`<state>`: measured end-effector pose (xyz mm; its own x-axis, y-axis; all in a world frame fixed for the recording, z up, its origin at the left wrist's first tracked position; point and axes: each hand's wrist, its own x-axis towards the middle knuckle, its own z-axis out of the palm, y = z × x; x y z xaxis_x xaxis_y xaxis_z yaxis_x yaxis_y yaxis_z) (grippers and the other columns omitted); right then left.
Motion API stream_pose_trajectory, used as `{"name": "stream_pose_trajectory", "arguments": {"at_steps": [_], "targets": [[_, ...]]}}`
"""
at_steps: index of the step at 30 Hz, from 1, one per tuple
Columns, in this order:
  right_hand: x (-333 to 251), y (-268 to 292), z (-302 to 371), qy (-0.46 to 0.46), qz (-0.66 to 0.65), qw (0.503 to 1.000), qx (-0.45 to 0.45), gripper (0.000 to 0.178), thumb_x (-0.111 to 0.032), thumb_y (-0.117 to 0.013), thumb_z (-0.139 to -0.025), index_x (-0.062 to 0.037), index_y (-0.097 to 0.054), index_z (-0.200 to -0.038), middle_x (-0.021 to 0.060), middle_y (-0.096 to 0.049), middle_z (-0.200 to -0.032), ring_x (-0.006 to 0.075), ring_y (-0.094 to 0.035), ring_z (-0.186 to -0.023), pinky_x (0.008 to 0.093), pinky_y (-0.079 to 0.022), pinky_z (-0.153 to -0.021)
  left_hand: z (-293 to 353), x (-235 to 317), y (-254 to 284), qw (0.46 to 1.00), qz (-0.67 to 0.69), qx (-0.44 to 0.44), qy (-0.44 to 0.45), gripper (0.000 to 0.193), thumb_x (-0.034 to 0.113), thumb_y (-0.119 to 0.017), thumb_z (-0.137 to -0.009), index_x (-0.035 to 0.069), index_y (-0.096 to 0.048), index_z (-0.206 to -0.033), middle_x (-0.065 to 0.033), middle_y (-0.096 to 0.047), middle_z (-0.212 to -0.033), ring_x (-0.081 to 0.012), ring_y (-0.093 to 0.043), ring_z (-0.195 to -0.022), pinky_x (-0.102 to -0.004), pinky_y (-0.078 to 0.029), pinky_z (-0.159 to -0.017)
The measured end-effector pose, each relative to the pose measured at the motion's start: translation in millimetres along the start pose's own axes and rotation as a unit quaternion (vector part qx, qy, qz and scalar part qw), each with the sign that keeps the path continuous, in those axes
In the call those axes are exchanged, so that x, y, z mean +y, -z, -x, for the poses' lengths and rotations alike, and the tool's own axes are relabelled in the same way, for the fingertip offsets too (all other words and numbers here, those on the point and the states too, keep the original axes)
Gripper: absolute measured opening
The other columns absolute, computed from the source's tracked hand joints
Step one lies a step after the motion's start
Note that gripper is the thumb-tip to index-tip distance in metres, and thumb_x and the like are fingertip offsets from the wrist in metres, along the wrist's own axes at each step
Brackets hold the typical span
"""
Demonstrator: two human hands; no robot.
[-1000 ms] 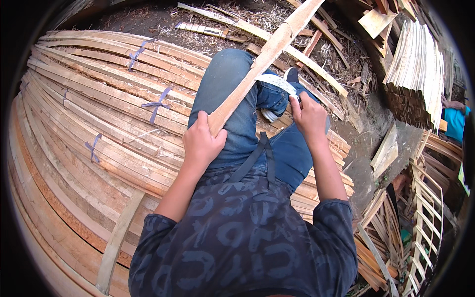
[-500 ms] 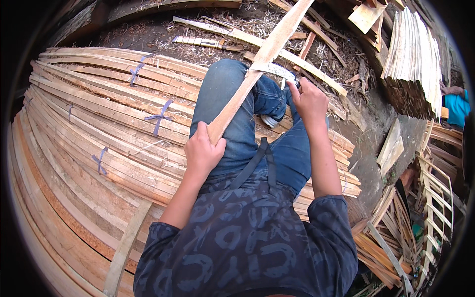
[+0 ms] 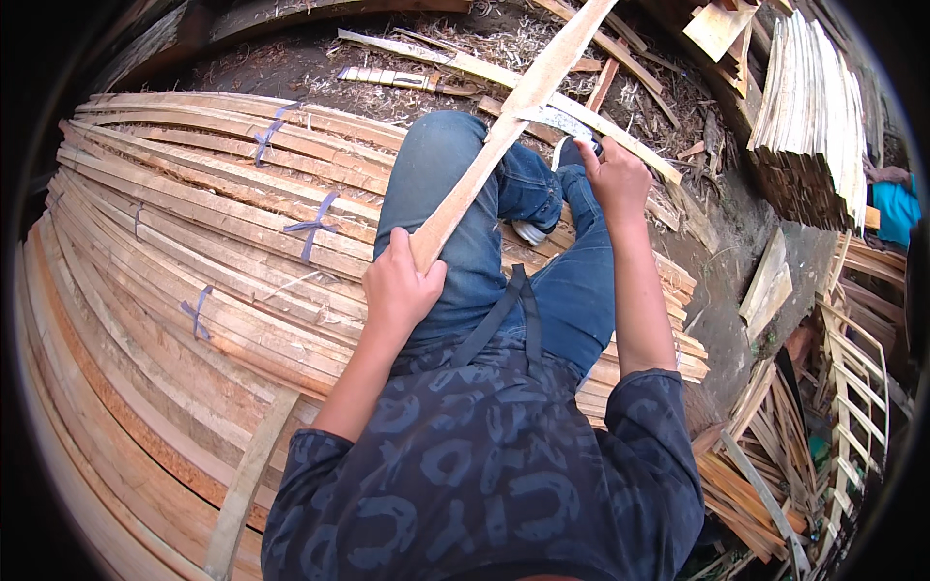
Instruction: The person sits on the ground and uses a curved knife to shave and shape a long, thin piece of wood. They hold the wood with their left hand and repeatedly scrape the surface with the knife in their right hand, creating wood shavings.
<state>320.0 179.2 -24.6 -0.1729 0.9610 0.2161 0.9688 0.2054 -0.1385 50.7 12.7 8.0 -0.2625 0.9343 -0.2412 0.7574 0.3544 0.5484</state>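
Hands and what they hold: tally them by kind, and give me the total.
Hands: 2, the left hand and the right hand
Wooden slats: 1, the long wooden slat gripped in the left hand
Knives: 1, the pale-bladed knife gripped in the right hand
Total: 4

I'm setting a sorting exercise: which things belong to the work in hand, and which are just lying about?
In hand:
- long wooden strip, left hand
- wide-bladed knife, right hand

Lying about:
- purple-tied wood bundles
- wood shavings
- stacked pale slats
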Motion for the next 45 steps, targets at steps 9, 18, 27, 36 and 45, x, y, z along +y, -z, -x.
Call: {"name": "stream_pose_trajectory", "arguments": {"at_steps": [9,18,27,36,45], "targets": [[-35,-2,24,0.087,-0.047,0.995,-0.012,0.047,-0.05,-0.063,-0.086,-0.0093,-0.052,-0.067,0.0087,-0.058,-0.056,0.0276,-0.062,-0.05,0.0388,-0.047,-0.042,2,0,5,0.999,-0.04,-0.029,0.014,0.038,0.028,-0.065,-0.073,0.0,-0.045,-0.089,-0.0273,-0.061,-0.075,-0.0472,-0.062,-0.073,-0.0538,-0.049,-0.066],[-38,-8,24,0.035,-0.105,0.993,-0.052,0.044,-0.047,-0.06,-0.09,-0.0068,-0.053,-0.074,0.0129,-0.062,-0.059,0.0321,-0.065,-0.055,0.0417,-0.05,-0.047,0,-3,5,0.999,-0.03,-0.026,0.01,0.034,0.023,-0.063,-0.074,0.0,-0.043,-0.088,-0.0294,-0.059,-0.073,-0.0494,-0.059,-0.072,-0.0541,-0.046,-0.066],[-92,-3,93,-0.119,-0.517,0.817,-0.227,0.034,-0.029,-0.062,-0.094,0.0008,-0.056,-0.078,0.0074,-0.047,-0.054,0.014,-0.047,-0.051,0.0332,-0.037,-0.051,-12,-23,19,0.982,0.123,-0.14,0.026,0.031,0.022,-0.061,-0.074,-0.003,-0.047,-0.085,-0.0275,-0.059,-0.073,-0.0438,-0.06,-0.072,-0.0471,-0.047,-0.068],[-84,-2,120,-0.196,-0.675,0.672,-0.234,0.027,-0.022,-0.057,-0.097,-0.0031,-0.054,-0.08,-0.0053,-0.04,-0.06,0.0035,-0.035,-0.056,0.0252,-0.03,-0.05,-31,-46,47,0.708,0.432,-0.527,0.187,0.011,0.019,-0.047,-0.086,0.009,-0.046,-0.091,0.0049,-0.037,-0.065,-0.0065,-0.032,-0.049,-0.0235,-0.029,-0.046],[-82,-1,115,-0.134,-0.567,0.787,-0.206,0.03,-0.025,-0.058,-0.097,0.0004,-0.054,-0.08,0.0068,-0.043,-0.052,0.0094,-0.038,-0.049,0.0312,-0.031,-0.047,-34,-34,52,0.698,0.4,-0.569,0.17,0.019,0.018,-0.055,-0.088,0.003,-0.052,-0.1,0.0012,-0.045,-0.067,-0.0079,-0.04,-0.052,-0.0241,-0.034,-0.048]]}}
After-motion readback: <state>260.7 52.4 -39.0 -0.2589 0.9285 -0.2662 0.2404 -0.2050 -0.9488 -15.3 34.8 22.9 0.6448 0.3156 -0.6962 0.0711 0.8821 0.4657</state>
